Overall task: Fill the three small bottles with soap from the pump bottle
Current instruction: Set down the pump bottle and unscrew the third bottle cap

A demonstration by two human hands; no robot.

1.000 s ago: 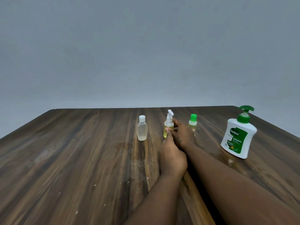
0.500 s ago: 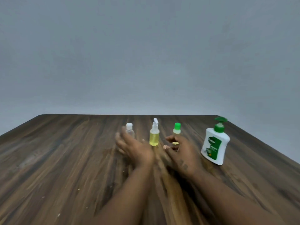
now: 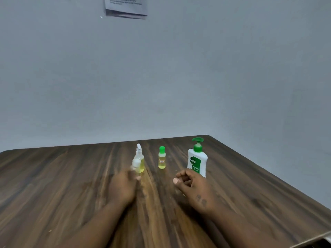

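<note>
My left hand grips a small clear bottle with a white cap, blurred by motion, just in front of the spray-top bottle of yellow liquid. A small green-capped bottle of yellow liquid stands upright to the right of it. The white pump bottle with a green pump head stands further right. My right hand hovers in front of the pump bottle with loosely curled fingers and nothing in it.
All of this sits on a dark wooden table, whose right edge runs diagonally close to the pump bottle. A grey wall is behind, with a paper sheet pinned high up.
My hands let go of the spray-top bottle and parted. My left hand reached to the clear bottle, took it and drew it right, in front of the spray-top bottle. The view tilted up.
</note>
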